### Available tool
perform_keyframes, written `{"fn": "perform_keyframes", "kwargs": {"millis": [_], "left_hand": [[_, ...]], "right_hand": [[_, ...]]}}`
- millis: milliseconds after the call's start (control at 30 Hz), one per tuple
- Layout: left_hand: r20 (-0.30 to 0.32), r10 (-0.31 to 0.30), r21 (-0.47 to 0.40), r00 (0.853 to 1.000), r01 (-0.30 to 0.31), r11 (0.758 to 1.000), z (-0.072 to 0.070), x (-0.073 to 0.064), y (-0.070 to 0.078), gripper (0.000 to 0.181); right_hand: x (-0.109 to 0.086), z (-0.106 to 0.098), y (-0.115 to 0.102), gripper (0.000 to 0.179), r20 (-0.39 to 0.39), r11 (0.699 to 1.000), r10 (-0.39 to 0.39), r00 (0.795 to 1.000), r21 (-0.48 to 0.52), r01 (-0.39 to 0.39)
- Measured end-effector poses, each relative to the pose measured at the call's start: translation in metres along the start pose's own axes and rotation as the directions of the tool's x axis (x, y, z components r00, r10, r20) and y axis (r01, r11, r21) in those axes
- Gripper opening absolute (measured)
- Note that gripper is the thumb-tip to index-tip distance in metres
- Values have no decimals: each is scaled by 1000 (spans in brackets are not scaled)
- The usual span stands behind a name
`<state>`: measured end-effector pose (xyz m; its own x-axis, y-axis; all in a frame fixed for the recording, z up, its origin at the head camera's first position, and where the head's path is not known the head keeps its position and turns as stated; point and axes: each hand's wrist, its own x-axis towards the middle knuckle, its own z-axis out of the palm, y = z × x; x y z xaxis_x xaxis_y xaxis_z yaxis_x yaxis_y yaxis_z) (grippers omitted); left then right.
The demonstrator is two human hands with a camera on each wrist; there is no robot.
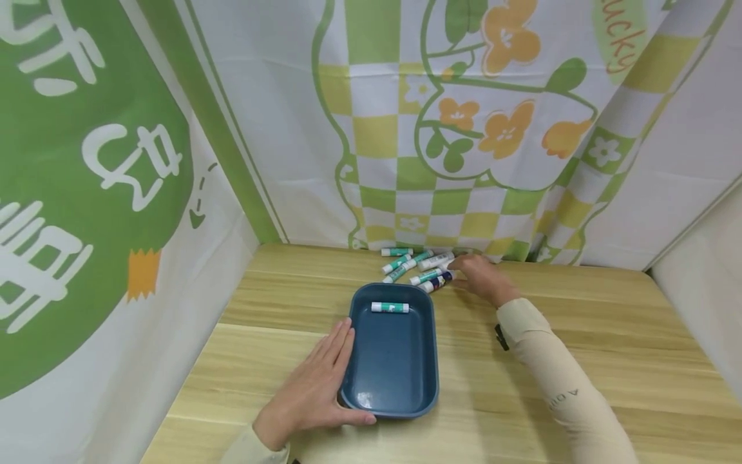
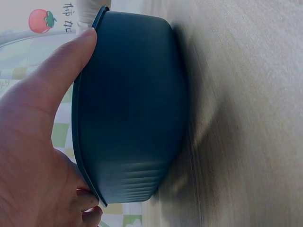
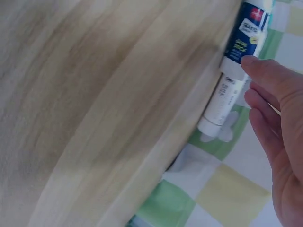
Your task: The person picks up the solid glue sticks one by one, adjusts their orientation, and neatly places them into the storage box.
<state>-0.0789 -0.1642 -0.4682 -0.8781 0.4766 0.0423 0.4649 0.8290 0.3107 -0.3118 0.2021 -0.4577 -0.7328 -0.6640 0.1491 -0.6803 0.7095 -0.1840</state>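
Observation:
A dark blue rectangular tray [image 1: 394, 361] stands on the table with one green-and-white glue stick [image 1: 390, 308] lying inside near its far end. My left hand [image 1: 313, 386] rests against the tray's left side, its fingers fairly straight along the rim and the thumb at the near corner. Beyond the tray lies a loose group of glue sticks. My right hand [image 1: 481, 278] is at the right end of that group. In the right wrist view its thumb touches the end of a navy glue stick [image 3: 244, 35], beside a white glue stick [image 3: 220, 106]; no stick shows between thumb and fingers.
Several green-and-white glue sticks [image 1: 397, 264] lie at the table's back edge, close to a hanging patterned cloth [image 1: 440, 161]. Another printed cloth [image 1: 98, 193] hangs at the left. The wooden table [image 1: 580, 322] extends to both sides of the tray.

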Motion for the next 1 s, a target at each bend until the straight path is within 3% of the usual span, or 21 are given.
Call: {"fn": "perform_keyframes", "kwargs": {"millis": [400,633,1000], "left_hand": [[-18,20,7,1000,-20,1000,-1,0,1,142],[-9,21,7,1000,-21,1000,1,0,2,142],[-1,8,12,1000,-8,1000,-1,1,1,142]], "right_hand": [[6,9,8,12,49,997,-14,999,-78,17],[5,13,12,17,92,996,12,996,-84,-4],[-3,8,13,5,30,999,-34,999,-16,34]]}}
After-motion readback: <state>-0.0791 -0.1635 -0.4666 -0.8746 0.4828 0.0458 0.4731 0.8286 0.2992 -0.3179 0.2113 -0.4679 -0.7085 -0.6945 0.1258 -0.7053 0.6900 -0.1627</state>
